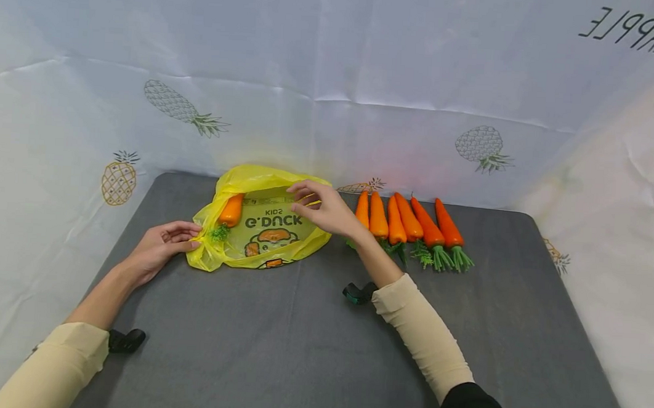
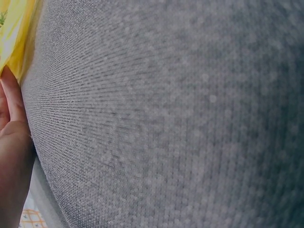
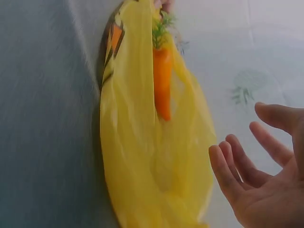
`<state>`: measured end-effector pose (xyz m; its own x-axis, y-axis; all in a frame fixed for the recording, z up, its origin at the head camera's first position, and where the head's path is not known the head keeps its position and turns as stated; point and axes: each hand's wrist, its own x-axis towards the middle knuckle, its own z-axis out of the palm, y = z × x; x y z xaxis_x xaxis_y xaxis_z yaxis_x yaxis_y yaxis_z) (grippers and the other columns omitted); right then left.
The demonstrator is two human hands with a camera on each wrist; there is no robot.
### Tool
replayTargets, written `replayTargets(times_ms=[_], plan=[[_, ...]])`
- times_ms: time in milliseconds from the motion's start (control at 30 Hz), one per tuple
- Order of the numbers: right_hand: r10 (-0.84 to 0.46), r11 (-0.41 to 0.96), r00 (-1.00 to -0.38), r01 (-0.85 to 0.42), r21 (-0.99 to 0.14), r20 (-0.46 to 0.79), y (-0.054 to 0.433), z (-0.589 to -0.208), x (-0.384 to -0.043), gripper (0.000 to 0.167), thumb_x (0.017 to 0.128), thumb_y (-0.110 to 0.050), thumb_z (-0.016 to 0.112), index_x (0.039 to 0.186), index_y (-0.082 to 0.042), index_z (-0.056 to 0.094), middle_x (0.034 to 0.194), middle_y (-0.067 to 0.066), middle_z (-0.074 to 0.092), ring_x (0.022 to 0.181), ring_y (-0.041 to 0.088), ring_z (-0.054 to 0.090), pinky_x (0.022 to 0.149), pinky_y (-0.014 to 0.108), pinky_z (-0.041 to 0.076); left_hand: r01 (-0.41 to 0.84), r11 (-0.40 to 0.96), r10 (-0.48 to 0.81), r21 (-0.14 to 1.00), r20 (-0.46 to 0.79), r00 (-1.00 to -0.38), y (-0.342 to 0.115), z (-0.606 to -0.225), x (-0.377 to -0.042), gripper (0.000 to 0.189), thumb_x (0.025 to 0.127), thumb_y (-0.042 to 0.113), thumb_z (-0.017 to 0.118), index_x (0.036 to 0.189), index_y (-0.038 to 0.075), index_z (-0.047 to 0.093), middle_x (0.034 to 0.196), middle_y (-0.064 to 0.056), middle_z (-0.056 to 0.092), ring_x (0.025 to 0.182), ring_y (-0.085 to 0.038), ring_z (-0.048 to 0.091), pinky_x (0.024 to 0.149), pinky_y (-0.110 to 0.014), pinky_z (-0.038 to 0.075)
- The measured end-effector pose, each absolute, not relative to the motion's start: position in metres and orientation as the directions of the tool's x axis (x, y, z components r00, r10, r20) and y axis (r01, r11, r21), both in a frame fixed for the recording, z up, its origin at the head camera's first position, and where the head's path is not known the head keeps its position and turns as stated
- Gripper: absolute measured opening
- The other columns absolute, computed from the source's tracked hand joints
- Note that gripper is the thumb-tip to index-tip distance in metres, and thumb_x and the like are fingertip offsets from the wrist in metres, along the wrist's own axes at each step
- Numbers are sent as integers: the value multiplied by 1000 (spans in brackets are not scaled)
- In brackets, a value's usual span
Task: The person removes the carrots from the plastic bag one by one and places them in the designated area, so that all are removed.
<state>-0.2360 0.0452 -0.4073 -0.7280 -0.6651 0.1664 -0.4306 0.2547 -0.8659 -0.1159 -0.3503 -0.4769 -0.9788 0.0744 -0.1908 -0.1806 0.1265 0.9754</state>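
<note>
A yellow plastic bag point(image 1: 313, 247) with a printed duck lies spread open at the back of the table. Inside its left end rests one orange carrot point(image 1: 231, 210) with a green top, also visible as a carrot point(image 3: 162, 78) in the right wrist view. My left hand point(image 1: 157, 249) pinches the bag's left edge between thumb and fingers. Over the bag's right side hovers my right hand point(image 1: 327, 209), fingers loosely bent and holding nothing. In the right wrist view that hand point(image 3: 266, 175) appears beside the bag with its fingers spread apart.
Several orange carrots point(image 1: 403, 223) with green tops lie in a row right of the bag, near the right forearm. The grey table point(image 1: 275, 349) meets a white cloth backdrop point(image 1: 336, 130) printed with pineapples. Black straps point(image 1: 125, 341) sit at both wrists.
</note>
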Motion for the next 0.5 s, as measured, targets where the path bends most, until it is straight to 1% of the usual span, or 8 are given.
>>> replayTargets(times_ms=[100, 233, 333, 500], plan=[[-678, 247, -719, -418, -874, 152, 28, -410, -237, 37, 107, -16, 70, 142, -7, 66, 138, 18, 70, 123, 31, 71, 107, 42, 60, -181, 127, 74, 975, -191, -979, -350, -476, -117, 29, 101, 0, 73, 127, 13, 70, 112, 19, 75, 99, 6, 68, 88, -10, 58], [-692, 247, -711, -395, -885, 125, 6, -417, -238, 36, 107, -19, 68, 142, -8, 66, 141, 22, 68, 124, 32, 70, 106, 38, 60, -182, 116, 74, 976, -191, -979, -350, -476, -118, 28, 101, 2, 75, 126, 14, 71, 112, 19, 76, 100, 4, 69, 88, -10, 58], [-705, 263, -704, -372, -890, 86, -11, -423, -239, 35, 109, -21, 66, 142, -9, 65, 144, 23, 66, 126, 32, 69, 105, 39, 60, -184, 118, 73, 976, -194, -978, -350, -475, -117, 27, 101, 4, 75, 126, 14, 71, 112, 19, 76, 100, 3, 70, 88, -10, 58], [-724, 316, -689, -358, -879, 20, -38, -429, -238, 39, 110, -24, 65, 145, -7, 63, 148, 23, 64, 130, 35, 69, 103, 40, 62, -183, 133, 75, 974, -194, -978, -349, -475, -115, 27, 102, 6, 75, 128, 12, 70, 112, 19, 75, 100, 2, 68, 88, -10, 58]])
